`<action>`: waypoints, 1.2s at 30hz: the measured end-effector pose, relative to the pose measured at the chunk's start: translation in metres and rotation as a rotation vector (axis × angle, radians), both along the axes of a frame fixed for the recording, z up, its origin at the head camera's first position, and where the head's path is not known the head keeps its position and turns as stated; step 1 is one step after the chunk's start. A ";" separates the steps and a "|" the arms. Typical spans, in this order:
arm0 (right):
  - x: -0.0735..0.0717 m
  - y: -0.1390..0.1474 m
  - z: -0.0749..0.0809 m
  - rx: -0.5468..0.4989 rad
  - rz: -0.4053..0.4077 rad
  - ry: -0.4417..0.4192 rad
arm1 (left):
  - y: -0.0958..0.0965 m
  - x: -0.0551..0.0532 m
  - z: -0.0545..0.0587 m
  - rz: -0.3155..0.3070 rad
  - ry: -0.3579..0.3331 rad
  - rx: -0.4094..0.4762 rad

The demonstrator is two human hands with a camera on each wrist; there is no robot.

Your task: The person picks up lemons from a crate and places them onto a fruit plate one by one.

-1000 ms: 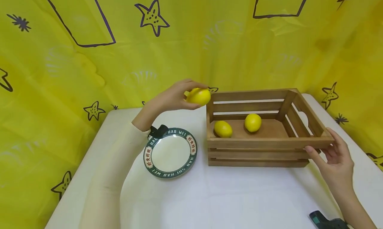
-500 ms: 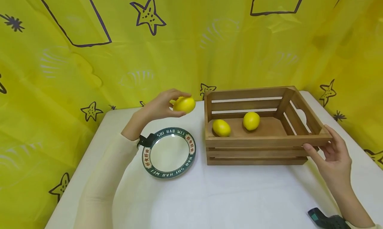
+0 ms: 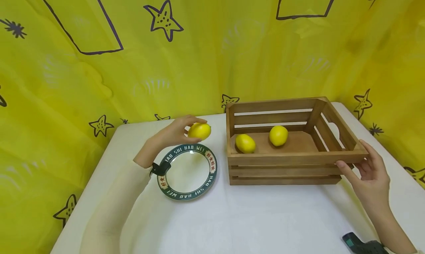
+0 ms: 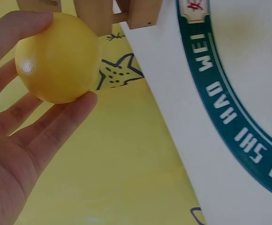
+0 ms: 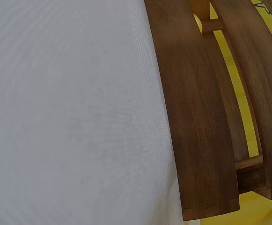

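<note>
My left hand (image 3: 174, 133) pinches a lemon (image 3: 199, 131) between thumb and fingers, at the far rim of a round plate (image 3: 186, 196) with a green lettered border. In the left wrist view the lemon (image 4: 58, 58) sits against the fingertips, with the plate's rim (image 4: 220, 108) to the right. My right hand (image 3: 372, 176) grips the near right corner of a slatted wooden crate (image 3: 285, 160), thumb on the front and fingers around the side. Two more lemons lie inside it, one at left (image 3: 245, 143) and one near the middle (image 3: 278, 136). The right wrist view shows crate slats (image 5: 196, 112) but no hand.
A white cloth (image 3: 252, 220) covers the table under the plate and crate. Behind the table hangs a yellow curtain (image 3: 199, 62) with drawn stars, close to the crate's back. Dark straps sit on both wrists.
My left hand has carried the lemon left and down, from beside the crate's left edge to the plate's far rim. The right hand keeps its grip on the crate.
</note>
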State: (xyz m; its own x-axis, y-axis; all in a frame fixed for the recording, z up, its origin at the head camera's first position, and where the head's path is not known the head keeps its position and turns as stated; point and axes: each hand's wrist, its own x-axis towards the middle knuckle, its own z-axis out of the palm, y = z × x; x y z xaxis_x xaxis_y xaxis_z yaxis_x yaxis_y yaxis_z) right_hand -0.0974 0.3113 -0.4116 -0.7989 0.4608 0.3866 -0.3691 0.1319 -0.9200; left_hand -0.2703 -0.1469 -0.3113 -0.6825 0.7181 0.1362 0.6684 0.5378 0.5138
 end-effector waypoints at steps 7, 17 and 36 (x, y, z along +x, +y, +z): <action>0.003 0.001 0.001 -0.025 0.031 0.006 | -0.009 0.006 -0.016 0.036 -0.071 -0.023; 0.003 0.001 0.003 0.050 0.016 0.020 | -0.019 0.010 -0.040 0.044 -0.118 -0.086; 0.000 0.000 -0.001 0.009 0.027 0.055 | -0.032 0.009 -0.061 0.098 -0.173 -0.220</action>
